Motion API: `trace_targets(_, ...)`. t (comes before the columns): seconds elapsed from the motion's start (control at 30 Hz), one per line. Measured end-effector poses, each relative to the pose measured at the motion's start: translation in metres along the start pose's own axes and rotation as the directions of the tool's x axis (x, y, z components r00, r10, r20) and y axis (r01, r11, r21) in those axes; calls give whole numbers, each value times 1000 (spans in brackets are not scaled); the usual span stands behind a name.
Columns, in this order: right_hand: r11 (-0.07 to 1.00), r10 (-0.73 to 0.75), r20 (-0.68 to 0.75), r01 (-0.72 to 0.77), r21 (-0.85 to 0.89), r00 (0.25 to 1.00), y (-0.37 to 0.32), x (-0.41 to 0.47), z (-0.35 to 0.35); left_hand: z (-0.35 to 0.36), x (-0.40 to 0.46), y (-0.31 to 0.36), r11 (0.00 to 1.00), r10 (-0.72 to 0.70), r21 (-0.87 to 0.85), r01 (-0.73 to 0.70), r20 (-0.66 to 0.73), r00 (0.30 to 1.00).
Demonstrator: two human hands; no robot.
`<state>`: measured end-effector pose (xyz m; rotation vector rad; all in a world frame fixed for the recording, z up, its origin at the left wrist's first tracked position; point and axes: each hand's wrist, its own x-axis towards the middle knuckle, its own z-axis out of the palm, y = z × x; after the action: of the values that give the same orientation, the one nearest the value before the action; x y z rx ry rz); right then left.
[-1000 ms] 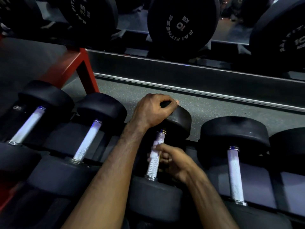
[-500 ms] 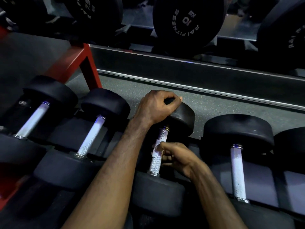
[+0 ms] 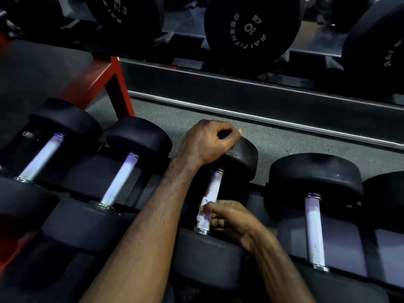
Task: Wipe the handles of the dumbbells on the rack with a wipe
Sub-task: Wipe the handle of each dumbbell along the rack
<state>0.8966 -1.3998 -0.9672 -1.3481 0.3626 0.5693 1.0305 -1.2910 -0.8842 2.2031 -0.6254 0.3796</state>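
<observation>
Nearest the viewer, the right hand point(image 3: 231, 221) curls its fingers round the lower part of a knurled steel dumbbell handle point(image 3: 213, 189), pinching a small white wipe point(image 3: 202, 209) against the metal. That handle belongs to the middle dumbbell on the lower rack row, and it slopes up and away between two black rubber heads. Just beyond, the left hand point(image 3: 207, 142) reaches across from the left and grips the top edge of the far head point(image 3: 242, 159), fingers bent over its rim. Two dumbbells point(image 3: 119, 178) lie to the left and another point(image 3: 313, 228) to the right, handles bare. Farther back, a red rack leg point(image 3: 115, 88) stands on speckled floor point(image 3: 273, 138); past that, an upper row holds a dumbbell marked 10 kg point(image 3: 249, 27).
</observation>
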Motion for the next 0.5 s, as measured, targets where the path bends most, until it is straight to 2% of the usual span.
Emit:
trace_targets(0.23,992,-67,-127,80,98,990,-20,4,2,-1,-1,3,1000,0,8,0,-5,1000)
trace_targets(0.3,987,-26,-81,38,153,996,-10,-5,5,-1,-2,3,1000,7,-8,-7,4,1000)
trace_targets(0.37,991,9,-14,-7,130,1000,-4,-13,6,-2,-2,2,1000,9,-18,-9,3,1000)
trace_targets(0.5,986,-82,-103,95,136,991,-22,0,4,0,-1,1,1000,-1,-13,2,1,1000)
